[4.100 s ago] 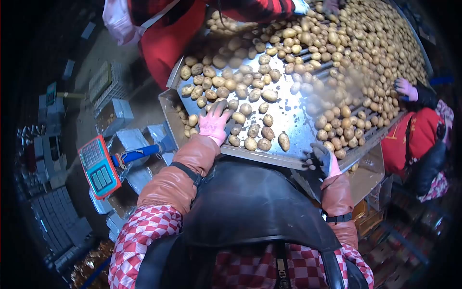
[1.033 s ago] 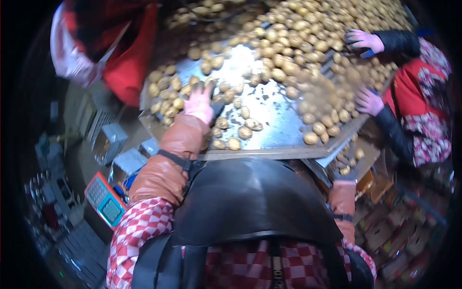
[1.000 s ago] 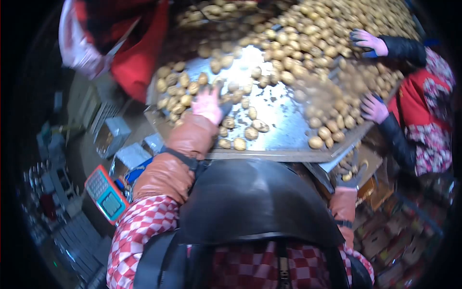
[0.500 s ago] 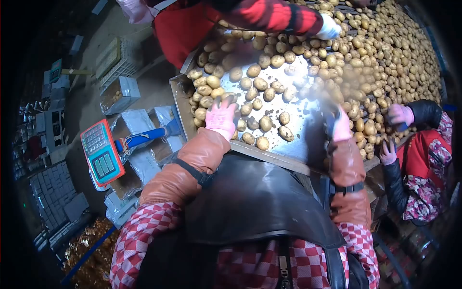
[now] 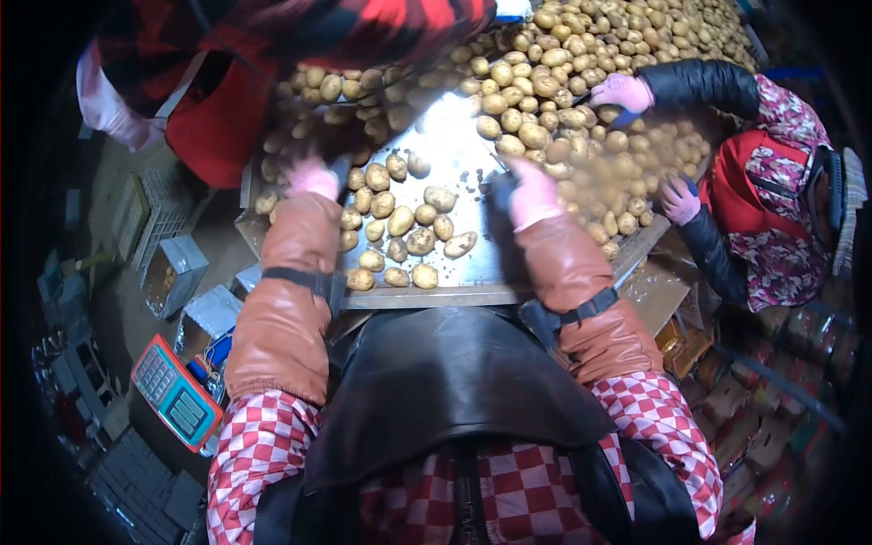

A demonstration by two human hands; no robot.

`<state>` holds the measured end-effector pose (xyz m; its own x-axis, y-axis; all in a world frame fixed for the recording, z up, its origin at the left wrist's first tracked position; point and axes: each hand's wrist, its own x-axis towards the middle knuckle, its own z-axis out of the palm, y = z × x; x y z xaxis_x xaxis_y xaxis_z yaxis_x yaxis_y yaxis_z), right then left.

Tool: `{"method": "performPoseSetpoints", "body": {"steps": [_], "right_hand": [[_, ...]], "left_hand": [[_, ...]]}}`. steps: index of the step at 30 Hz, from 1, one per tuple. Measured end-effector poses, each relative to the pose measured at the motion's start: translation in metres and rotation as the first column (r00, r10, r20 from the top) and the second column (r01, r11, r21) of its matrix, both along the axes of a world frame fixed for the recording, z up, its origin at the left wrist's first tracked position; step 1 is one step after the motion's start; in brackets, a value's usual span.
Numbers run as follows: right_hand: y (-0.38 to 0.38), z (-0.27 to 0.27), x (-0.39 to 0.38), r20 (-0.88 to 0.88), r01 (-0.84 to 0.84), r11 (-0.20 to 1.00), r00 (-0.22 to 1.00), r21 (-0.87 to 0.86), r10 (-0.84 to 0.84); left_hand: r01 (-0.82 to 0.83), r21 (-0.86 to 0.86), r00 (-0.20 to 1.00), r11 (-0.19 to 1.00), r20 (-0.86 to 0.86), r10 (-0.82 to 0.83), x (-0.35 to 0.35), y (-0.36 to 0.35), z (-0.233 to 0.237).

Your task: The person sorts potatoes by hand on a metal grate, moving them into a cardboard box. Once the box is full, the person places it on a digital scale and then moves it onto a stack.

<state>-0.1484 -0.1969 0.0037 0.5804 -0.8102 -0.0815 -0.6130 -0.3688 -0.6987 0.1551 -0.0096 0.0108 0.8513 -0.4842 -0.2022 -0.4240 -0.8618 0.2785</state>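
Head view: potatoes [image 5: 401,221], scale [image 5: 174,406] (keys illegible)

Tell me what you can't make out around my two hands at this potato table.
Head view only.
Left hand: fingertips lost in shadow and blur; grip unclear.
Right hand: motion-blurred; cannot tell if it holds a potato.
Scale: keypad and display too small to read.
Potatoes near the co-worker's hand: smeared by motion.
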Motion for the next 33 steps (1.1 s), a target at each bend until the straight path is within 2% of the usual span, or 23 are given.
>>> {"method": "performPoseSetpoints", "body": {"steps": [1,2,3,6,9,10,12,14,16,17,18,19,21,22,23,24,25,26,27,28,30,31,33], "right_hand": [[-0.024,0.021,-0.004,-0.056,0.208,0.95,0.978,0.234,-0.2],[-0.041,0.069,-0.007,-0.268,0.25,0.957,0.941,0.149,-0.204],[-0.04,0.131,0.004,-0.545,0.152,0.986,0.822,-0.068,-0.164],[-0.089,0.079,-0.009,-0.683,0.011,0.994,0.726,-0.104,-0.08],[-0.1,0.045,-0.014,-0.551,0.104,0.986,0.819,-0.132,-0.16],[-0.109,0.008,-0.033,-0.328,0.167,0.982,0.926,-0.091,-0.188],[-0.086,0.012,-0.042,-0.1,0.364,0.888,0.931,0.28,-0.35],[-0.05,0.049,-0.057,0.156,0.253,0.522,0.771,0.815,-0.618],[-0.027,0.058,-0.098,0.322,0.089,0.542,0.721,0.836,-0.614],[-0.008,0.072,-0.119,0.353,0.086,0.504,0.614,0.859,-0.706],[0.007,0.086,-0.14,0.382,0.067,0.474,0.499,0.878,-0.778],[0.011,0.088,-0.173,0.441,0.024,0.525,0.509,0.851,-0.739],[0.027,0.087,-0.24,0.337,0.092,0.329,-0.084,0.94,-0.938],[0.035,0.11,-0.291,0.48,0.029,0.479,-0.086,0.877,-0.873],[0.044,0.195,-0.289,0.706,0.12,0.706,0.054,0.698,-0.706],[0.027,0.158,-0.333,0.799,0.626,0.53,-0.28,0.572,-0.532],[0.032,0.189,-0.369,0.815,0.95,0.309,0.208,-0.038,-0.541],[0.032,0.226,-0.396,0.862,0.946,0.322,0.137,0.031,-0.488],[0.033,0.264,-0.391,0.822,0.985,0.136,0.166,-0.109,-0.545],[0.015,0.271,-0.426,0.897,0.991,0.112,0.114,-0.072,-0.428],[-0.017,0.269,-0.495,0.767,0.984,-0.008,-0.142,0.175,-0.625],[-0.029,0.237,-0.548,0.613,0.989,0.104,0.015,0.109,-0.79],[-0.026,0.208,-0.573,0.444,0.932,0.057,-0.116,0.359,-0.888]], "left_hand": [[0.096,0.067,0.995,0.993,-0.009,-0.095,-0.022,-0.004,0.011],[0.189,0.136,0.982,0.972,-0.02,-0.188,-0.04,-0.004,0.019],[0.234,0.113,0.972,0.966,-0.043,-0.231,-0.057,0.005,0.015],[0.231,-0.005,0.973,0.973,0.018,-0.231,-0.108,0.022,0.023],[0.504,-0.119,0.862,0.855,0.138,-0.489,-0.135,0.023,0.03],[0.642,-0.11,0.767,0.759,0.105,-0.633,-0.142,0.019,0.034],[0.876,-0.04,0.482,0.481,0.107,-0.869,-0.144,0.017,0.02],[0.886,0.089,0.457,0.456,0.007,-0.889,-0.139,0.005,0.006],[0.829,0.007,0.559,0.559,0.007,-0.829,-0.134,-0.011,0.008],[0.772,-0.036,0.635,0.634,0.035,-0.772,-0.141,-0.023,0.031],[0.728,-0.147,0.684,0.669,0.093,-0.724,-0.129,-0.023,-0.002],[0.741,-0.085,0.67,0.666,0.147,-0.728,-0.127,-0.029,-0.001],[0.759,-0.054,0.644,0.649,0.21,-0.736,-0.126,-0.032,-0.01],[0.764,-0.047,0.636,0.644,0.226,-0.738,-0.122,-0.033,-0.021],[0.772,-0.039,0.624,0.635,0.235,-0.745,-0.121,-0.036,-0.02],[0.777,-0.035,0.617,0.629,0.246,-0.748,-0.123,-0.037,-0.019],[0.77,-0.02,0.624,0.638,0.23,-0.747,-0.126,-0.04,-0.014],[0.756,-0.016,0.639,0.655,0.236,-0.732,-0.127,-0.042,-0.017],[0.75,-0.017,0.644,0.661,0.247,-0.724,-0.126,-0.044,-0.024],[0.746,-0.014,0.647,0.666,0.256,-0.719,-0.125,-0.046,-0.028],[0.726,0.023,0.664,0.688,0.241,-0.708,-0.133,-0.053,-0.026],[0.726,0.008,0.667,0.687,0.234,-0.707,-0.132,-0.053,-0.025],[0.724,-0.005,0.672,0.689,0.229,-0.704,-0.129,-0.053,-0.024]]}}
